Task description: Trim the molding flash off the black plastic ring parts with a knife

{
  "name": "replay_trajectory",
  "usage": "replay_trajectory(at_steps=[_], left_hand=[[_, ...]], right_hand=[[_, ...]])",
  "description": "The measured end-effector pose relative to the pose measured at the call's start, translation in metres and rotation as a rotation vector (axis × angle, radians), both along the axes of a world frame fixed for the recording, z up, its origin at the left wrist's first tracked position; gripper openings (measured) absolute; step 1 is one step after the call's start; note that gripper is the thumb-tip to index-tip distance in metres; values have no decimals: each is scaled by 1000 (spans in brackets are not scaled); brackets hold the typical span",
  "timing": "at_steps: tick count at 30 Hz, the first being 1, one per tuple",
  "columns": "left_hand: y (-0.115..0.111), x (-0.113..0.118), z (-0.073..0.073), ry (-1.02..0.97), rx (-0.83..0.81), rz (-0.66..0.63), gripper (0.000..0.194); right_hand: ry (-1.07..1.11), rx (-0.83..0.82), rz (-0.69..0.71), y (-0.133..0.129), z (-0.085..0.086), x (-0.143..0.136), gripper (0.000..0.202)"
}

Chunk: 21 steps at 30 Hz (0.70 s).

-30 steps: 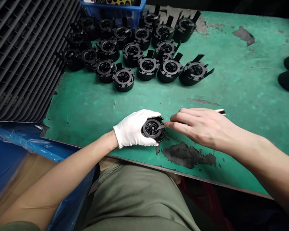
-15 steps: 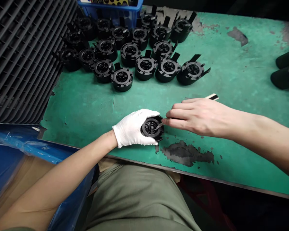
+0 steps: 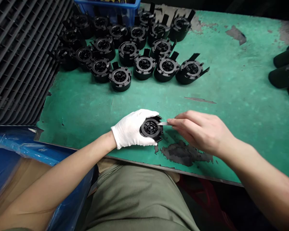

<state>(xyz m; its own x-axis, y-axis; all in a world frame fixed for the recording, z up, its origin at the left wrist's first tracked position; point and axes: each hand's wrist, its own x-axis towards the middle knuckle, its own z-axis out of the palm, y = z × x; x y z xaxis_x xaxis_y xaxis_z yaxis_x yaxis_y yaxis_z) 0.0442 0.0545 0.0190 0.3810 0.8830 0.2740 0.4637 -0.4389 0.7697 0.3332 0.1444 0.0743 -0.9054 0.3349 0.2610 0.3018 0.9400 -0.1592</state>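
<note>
My left hand (image 3: 132,130), in a white glove, is wrapped round the side of a round black plastic housing (image 3: 150,127) on the green table. Its face, with a ring and spokes in the middle, points up at me. In the fingers of my bare right hand (image 3: 198,128) is a small knife (image 3: 163,123), a thin metal blade pointing left. The blade's tip is over the housing's right rim; whether it touches the plastic I cannot tell. My fingers hide the knife's handle.
Several similar black housings (image 3: 120,77) stand in rows at the back left, before a blue bin (image 3: 110,11). A black slatted stack (image 3: 21,64) rises at the left. More dark cylinders (image 3: 283,77) stand at the right edge. Dark worn patches (image 3: 183,153) mark the green table (image 3: 231,80).
My right hand has turned and shifted slightly right and down, drawing the blade from the housing's middle out to its right rim. The knife's handle end no longer shows. My left hand holds still.
</note>
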Motion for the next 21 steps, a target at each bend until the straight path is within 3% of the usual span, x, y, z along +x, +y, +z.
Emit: replay_trajectory(at_steps=[4,8,13,21], left_hand=[[-1,0,1,-2,-5,11,88],[-1,0,1,11,-39,22,90],[-1,1,1,-9,-16,14,88],[0,1,2,19,-49,20,88]], right_hand=[[15,-28,-121,-34,-13,5,22],[-19,-7,-145,-42,-18,4,21],[9,-28,-131,-40,-12,2,21],[-133,104,-117,-50,1,0,16]])
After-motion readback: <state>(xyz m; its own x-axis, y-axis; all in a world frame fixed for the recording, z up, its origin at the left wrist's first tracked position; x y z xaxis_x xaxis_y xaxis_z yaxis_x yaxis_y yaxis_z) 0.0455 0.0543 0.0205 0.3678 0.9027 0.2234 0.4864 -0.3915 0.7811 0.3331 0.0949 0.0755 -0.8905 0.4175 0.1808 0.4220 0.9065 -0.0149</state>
